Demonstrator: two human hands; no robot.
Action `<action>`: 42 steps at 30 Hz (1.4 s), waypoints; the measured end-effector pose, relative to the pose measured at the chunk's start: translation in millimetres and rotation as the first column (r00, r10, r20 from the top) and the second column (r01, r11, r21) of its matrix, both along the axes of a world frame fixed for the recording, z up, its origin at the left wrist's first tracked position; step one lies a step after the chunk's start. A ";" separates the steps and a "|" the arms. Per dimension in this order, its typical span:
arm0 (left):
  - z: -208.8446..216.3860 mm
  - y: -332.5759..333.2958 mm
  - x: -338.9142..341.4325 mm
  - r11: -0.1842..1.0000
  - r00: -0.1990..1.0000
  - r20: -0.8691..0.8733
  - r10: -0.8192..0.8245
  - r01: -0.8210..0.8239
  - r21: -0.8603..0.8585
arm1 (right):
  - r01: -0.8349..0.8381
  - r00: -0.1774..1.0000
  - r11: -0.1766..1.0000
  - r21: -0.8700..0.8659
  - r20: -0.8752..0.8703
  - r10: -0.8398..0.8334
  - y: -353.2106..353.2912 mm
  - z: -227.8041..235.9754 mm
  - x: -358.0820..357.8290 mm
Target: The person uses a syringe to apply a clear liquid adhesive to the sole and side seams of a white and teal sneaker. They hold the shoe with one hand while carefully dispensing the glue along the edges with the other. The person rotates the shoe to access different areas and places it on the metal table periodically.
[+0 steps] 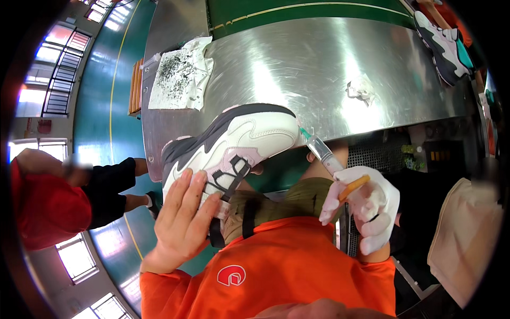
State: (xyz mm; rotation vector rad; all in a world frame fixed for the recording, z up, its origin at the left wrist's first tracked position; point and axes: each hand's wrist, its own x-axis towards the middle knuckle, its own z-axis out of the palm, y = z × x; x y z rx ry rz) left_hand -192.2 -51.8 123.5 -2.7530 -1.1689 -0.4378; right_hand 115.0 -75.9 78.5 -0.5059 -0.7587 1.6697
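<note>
A white sneaker (228,137) with a dark sole edge and pale pink panels is tilted on its side, toe to the right, in front of me. My bare left hand (182,223) grips it at the collar and laces, fingers along the tongue. My right hand (367,208), in a white glove, is closed around a clear syringe (325,154) with a green needle hub. The syringe points up and left, its tip at or very near the shoe's toe edge. A short orange-brown stick (354,187) also sits between the gloved fingers.
A shiny metal table (308,69) lies ahead, carrying a black-specked white cloth (180,74) at left and a crumpled white scrap (361,89) at right. Another sneaker (443,50) is at the far right near a person. Someone in red (53,196) stands at left.
</note>
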 end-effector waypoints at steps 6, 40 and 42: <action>18.7 31.2 0.7 0.995 0.996 0.090 -0.015 0.023 -0.096 | 0.017 0.961 0.972 0.234 0.263 -0.080 4.4 -20.8 -7.8; 70.9 199.6 -9.4 0.224 0.985 0.153 -0.084 0.169 -0.960 | 0.156 0.898 0.834 0.529 0.275 -0.343 44.6 -124.2 -40.3; 84.4 223.0 -6.5 0.116 0.941 0.206 -0.269 0.244 -0.963 | 0.153 0.910 0.804 0.575 0.236 -0.342 45.6 -122.4 -41.9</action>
